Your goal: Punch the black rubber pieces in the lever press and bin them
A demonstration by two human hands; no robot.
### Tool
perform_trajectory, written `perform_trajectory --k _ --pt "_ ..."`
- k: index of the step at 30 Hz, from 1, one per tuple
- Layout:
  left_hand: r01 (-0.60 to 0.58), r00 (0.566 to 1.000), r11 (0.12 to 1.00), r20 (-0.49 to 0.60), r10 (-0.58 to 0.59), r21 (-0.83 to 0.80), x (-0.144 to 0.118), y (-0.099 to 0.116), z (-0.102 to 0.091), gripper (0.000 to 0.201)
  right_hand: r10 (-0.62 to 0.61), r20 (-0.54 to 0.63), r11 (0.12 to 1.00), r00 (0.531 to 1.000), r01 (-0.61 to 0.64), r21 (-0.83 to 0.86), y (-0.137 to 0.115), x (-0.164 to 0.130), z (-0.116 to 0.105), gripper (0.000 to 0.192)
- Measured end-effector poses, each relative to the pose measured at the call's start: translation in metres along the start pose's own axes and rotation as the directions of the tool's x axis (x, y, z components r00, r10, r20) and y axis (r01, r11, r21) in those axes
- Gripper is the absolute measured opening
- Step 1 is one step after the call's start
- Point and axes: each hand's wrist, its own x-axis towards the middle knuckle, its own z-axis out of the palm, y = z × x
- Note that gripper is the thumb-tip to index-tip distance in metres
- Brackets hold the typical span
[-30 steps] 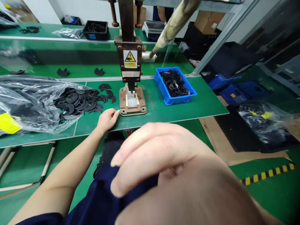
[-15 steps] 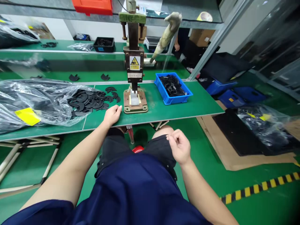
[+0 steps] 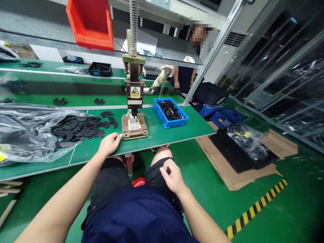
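My left hand [image 3: 110,144] rests on the green table's front edge, beside the near left corner of the hand press [image 3: 135,126]. Its fingers are curled in, and I see nothing in them. Over my right thigh, my right hand [image 3: 172,175] is loosely closed, with no object showing. The press stands upright with a warning label and a wrapped lever handle [image 3: 162,78] at its right. A pale block [image 3: 134,125] sits on its base. To the left, flat black curved pieces [image 3: 76,127] spill from a clear plastic bag [image 3: 27,131].
A blue tray [image 3: 165,124] of thin black parts stands right of the press. Above are a shelf with a red bin [image 3: 88,27] and a tape roll [image 3: 189,59]. Another person [image 3: 183,76] stands behind. Cardboard [image 3: 233,182] and a bagged load [image 3: 249,141] lie on the floor at right.
The camera view has tilted up and swung right, bringing another person and more shelf into sight. My left hand stays by the press; my right hand stays near my thigh.
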Motion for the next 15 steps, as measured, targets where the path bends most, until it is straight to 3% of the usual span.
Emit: perform_trajectory --k 8,15 --pt "0.004 0.999 1.0 0.052 -0.003 -0.015 -0.001 0.001 -0.001 0.047 -0.05 0.087 0.996 0.995 0.055 -0.063 -0.007 0.009 0.015 0.022" --pt "0.028 0.997 0.998 0.078 -0.023 -0.053 -0.003 -0.004 0.003 0.046 -0.107 0.063 0.989 0.992 0.112 -0.094 0.002 0.047 0.009 0.02"
